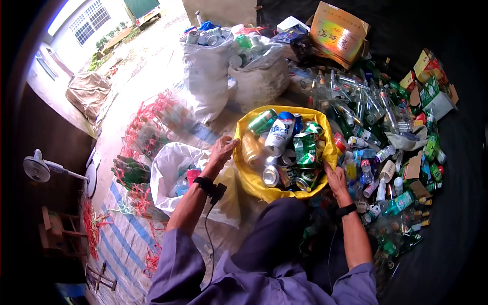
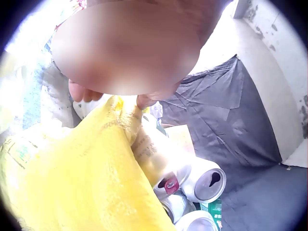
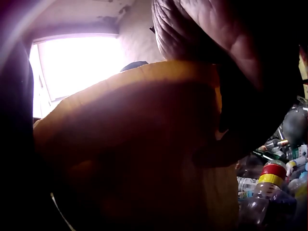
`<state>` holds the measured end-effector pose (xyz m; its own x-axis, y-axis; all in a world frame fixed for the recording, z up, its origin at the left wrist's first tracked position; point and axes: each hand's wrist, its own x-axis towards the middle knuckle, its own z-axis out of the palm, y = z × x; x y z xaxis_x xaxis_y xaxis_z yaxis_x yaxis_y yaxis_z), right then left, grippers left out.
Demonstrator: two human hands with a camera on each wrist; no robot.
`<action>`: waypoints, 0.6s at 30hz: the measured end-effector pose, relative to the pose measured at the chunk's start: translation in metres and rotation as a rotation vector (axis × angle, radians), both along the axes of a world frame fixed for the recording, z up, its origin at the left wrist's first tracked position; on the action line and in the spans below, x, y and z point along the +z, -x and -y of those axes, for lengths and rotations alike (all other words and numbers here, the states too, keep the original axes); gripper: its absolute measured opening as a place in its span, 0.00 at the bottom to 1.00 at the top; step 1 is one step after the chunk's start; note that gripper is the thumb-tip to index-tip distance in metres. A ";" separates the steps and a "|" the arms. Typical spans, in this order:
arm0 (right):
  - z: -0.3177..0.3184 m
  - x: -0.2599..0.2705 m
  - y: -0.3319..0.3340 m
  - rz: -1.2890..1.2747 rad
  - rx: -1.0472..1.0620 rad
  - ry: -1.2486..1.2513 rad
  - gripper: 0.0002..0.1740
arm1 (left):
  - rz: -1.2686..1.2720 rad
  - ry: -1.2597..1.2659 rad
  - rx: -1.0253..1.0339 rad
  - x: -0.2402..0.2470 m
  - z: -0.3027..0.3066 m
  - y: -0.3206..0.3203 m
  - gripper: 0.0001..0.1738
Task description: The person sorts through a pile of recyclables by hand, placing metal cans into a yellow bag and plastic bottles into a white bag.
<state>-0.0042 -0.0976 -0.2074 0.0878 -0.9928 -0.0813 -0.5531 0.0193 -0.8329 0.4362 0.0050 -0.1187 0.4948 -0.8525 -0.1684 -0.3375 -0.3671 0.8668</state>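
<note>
A yellow woven sack [image 1: 241,178], its mouth spread wide, stands in front of the person's knees and is filled with empty drink cans [image 1: 279,134]. On its left edge the left hand [image 1: 222,151] pinches the rim; the left wrist view has the yellow cloth [image 2: 96,163] bunched up at the thumb and fingertips. Silver cans [image 2: 204,180] lie just inside that edge. At the right side of the mouth, the right hand [image 1: 337,184] grips the rim. The right wrist view is dark, with the sack wall [image 3: 178,72] passing under the right hand [image 3: 231,43].
Left of the yellow sack sits a white sack [image 1: 165,168] with some containers inside. Two full white sacks [image 1: 206,76] stand behind. Loose bottles [image 1: 376,152] pile up on the right, below a cardboard box [image 1: 338,35]. A white fan [image 1: 38,166] stands far left.
</note>
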 end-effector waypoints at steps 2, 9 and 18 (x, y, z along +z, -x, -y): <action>-0.013 0.041 -0.007 0.004 0.043 0.063 0.31 | -0.063 0.039 -0.026 -0.003 0.004 0.002 0.36; -0.014 0.045 -0.003 0.008 -0.036 -0.009 0.32 | 0.079 0.037 -0.021 -0.013 0.023 -0.001 0.22; -0.001 0.060 -0.007 -0.506 0.230 0.511 0.24 | 0.303 0.071 -0.052 -0.002 0.032 -0.014 0.13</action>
<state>0.0030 -0.0961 -0.1471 0.3720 -0.8788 0.2990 -0.8139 -0.4637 -0.3500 0.4499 -0.0273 -0.1206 0.4690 -0.8822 0.0415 -0.6013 -0.2846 0.7466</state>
